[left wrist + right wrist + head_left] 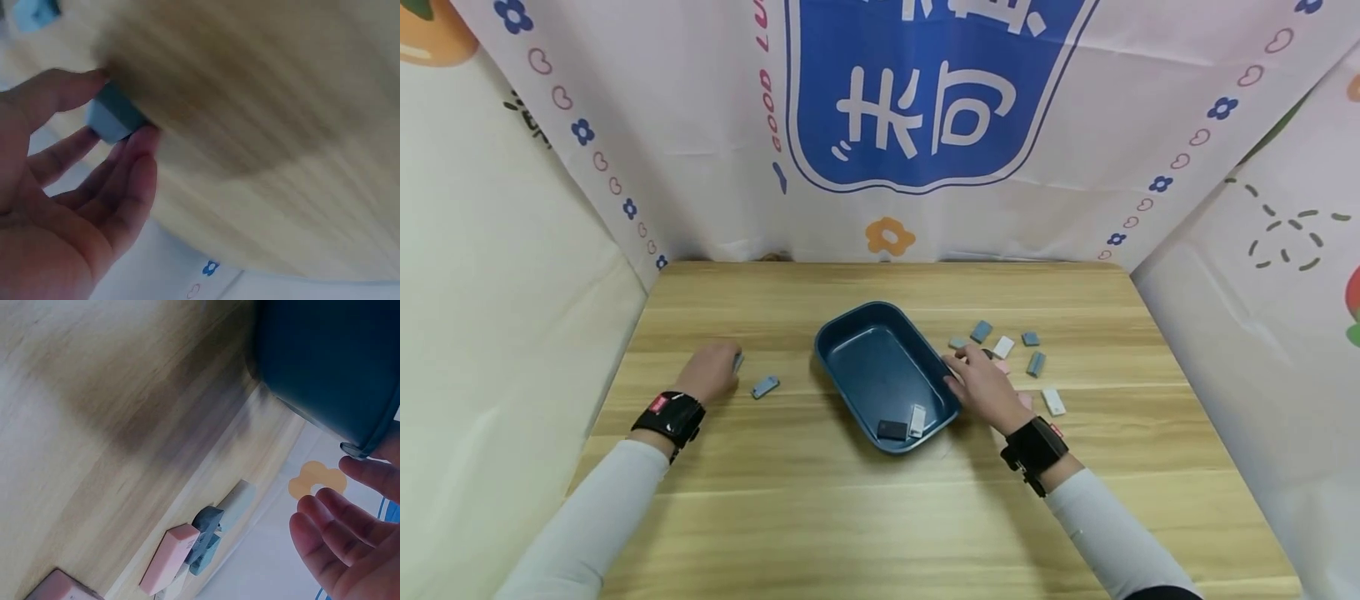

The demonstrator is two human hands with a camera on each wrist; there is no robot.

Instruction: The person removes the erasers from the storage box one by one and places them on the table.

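My left hand [711, 372] is low over the left side of the table. Its thumb and fingers pinch a small blue-grey block [115, 115], mostly hidden by the hand in the head view. A second small blue block [765, 387] lies just right of that hand. In the middle stands a dark blue rectangular tray [872, 375], set at a slant. A black block [892, 430] and a white block [917, 421] lie in its near end. My right hand [988, 390] holds the tray's right rim between thumb and forefinger, its other fingers loosely spread.
Several small blocks lie scattered right of the tray, among them a blue one [981, 331], a white one [1054, 402] and a pink one [169, 557]. The wooden table [820, 533] ends at the back against a printed cloth [715, 200].
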